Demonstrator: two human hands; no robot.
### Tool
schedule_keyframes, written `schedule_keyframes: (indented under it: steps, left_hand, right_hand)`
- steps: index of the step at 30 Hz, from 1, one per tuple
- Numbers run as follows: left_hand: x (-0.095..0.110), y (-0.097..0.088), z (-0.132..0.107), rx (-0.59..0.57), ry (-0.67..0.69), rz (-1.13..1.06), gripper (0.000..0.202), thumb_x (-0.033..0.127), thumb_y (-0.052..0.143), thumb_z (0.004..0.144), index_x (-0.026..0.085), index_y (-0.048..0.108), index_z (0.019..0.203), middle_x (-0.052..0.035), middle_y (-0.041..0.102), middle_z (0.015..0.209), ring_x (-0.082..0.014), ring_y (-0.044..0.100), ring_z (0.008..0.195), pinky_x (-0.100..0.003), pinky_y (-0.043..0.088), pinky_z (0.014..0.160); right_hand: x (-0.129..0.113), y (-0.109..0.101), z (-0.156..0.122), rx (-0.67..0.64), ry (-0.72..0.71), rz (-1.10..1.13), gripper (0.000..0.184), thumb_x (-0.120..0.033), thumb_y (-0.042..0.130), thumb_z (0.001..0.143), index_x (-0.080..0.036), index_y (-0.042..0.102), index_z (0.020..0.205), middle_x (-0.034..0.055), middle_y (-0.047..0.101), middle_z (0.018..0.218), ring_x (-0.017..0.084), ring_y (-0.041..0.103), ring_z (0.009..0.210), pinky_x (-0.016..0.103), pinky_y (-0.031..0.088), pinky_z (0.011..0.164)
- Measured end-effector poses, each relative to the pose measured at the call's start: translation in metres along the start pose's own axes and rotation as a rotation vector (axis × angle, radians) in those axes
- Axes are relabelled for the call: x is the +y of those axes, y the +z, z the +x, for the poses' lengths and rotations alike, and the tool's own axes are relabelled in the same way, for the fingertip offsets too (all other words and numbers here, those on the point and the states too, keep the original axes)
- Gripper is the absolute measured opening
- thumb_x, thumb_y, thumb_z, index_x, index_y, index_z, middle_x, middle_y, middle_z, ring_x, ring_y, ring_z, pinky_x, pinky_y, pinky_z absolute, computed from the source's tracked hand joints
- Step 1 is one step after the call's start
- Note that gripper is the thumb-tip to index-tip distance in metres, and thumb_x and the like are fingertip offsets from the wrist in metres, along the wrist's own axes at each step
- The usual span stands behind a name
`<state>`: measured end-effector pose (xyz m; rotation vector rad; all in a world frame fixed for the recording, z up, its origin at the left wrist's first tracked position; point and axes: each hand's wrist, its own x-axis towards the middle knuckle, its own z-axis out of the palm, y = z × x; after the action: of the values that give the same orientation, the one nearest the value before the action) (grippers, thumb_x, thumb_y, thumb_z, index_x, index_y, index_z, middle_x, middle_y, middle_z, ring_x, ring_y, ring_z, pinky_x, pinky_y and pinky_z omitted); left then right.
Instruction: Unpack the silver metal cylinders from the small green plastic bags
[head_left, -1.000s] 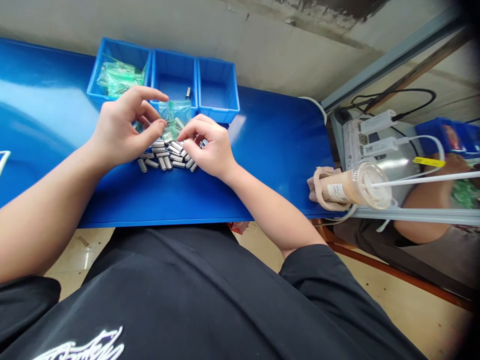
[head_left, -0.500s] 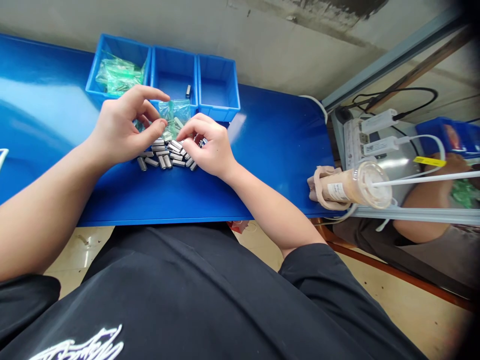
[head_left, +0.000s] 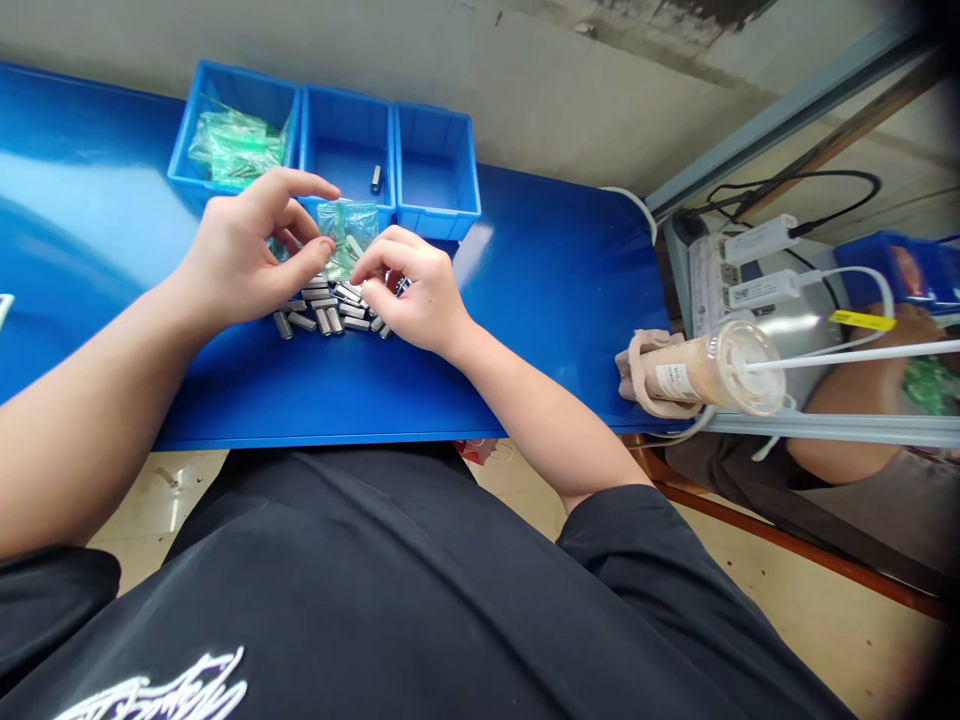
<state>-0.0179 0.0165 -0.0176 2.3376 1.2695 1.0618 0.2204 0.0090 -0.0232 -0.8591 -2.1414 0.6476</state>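
A pile of short silver metal cylinders lies on the blue table in front of me. Just behind the pile is a small clear green plastic bag with a metal piece showing in it. My left hand hovers at the bag's left side, thumb and index finger spread, with nothing seen between them. At the right edge of the pile, my right hand has its thumb and fingertips brought together by the bag's lower corner. Whatever those fingertips hold is hidden.
Three blue bins stand in a row along the wall. The left bin contains green plastic bags, the middle bin one metal cylinder. A drink cup in a cardboard holder sits at the table's right end, near cables and another person's arm.
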Motion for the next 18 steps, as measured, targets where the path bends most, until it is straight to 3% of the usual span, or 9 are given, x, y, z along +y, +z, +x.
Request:
schedule_keyframes:
  steps: [6, 13, 15, 18]
  left_hand:
    - [-0.002, 0.0, -0.001, -0.009, -0.016, -0.01, 0.065, 0.066, 0.072, 0.092, 0.024, 0.064, 0.142, 0.0006, 0.07, 0.091, -0.0069, 0.06, 0.071, -0.025, 0.064, 0.085]
    - [-0.005, 0.0, -0.001, -0.046, 0.026, 0.04, 0.065, 0.058, 0.069, 0.091, 0.021, 0.062, 0.144, 0.0011, 0.072, 0.091, -0.0057, 0.06, 0.071, -0.014, 0.051, 0.065]
    - [0.002, -0.002, -0.001, -0.059, 0.021, 0.055, 0.067, 0.06, 0.066, 0.09, 0.02, 0.063, 0.144, 0.0014, 0.072, 0.091, -0.0062, 0.061, 0.073, -0.014, 0.051, 0.065]
    - [0.015, -0.006, -0.001, -0.14, -0.119, 0.093, 0.064, 0.055, 0.055, 0.096, 0.019, 0.059, 0.149, -0.0001, 0.073, 0.1, -0.0074, 0.063, 0.082, -0.017, 0.057, 0.078]
  right_hand:
    - [0.0, 0.0, 0.0, -0.007, 0.01, 0.019, 0.022, -0.014, 0.05, 0.097, -0.017, 0.071, 0.092, 0.0014, 0.067, 0.097, 0.009, 0.06, 0.085, 0.03, 0.061, 0.085]
    - [0.001, 0.001, -0.001, -0.044, -0.027, -0.027, 0.022, -0.015, 0.047, 0.099, -0.016, 0.069, 0.095, 0.0015, 0.064, 0.098, 0.008, 0.059, 0.086, 0.028, 0.06, 0.085]
    - [0.001, 0.002, -0.002, -0.057, -0.054, -0.065, 0.024, -0.013, 0.043, 0.1, -0.015, 0.067, 0.096, 0.0019, 0.061, 0.099, 0.007, 0.057, 0.088, 0.026, 0.059, 0.085]
    - [0.004, 0.004, -0.003, -0.08, -0.09, -0.116, 0.028, -0.011, 0.036, 0.101, -0.011, 0.064, 0.099, 0.003, 0.058, 0.101, 0.007, 0.055, 0.09, 0.027, 0.058, 0.087]
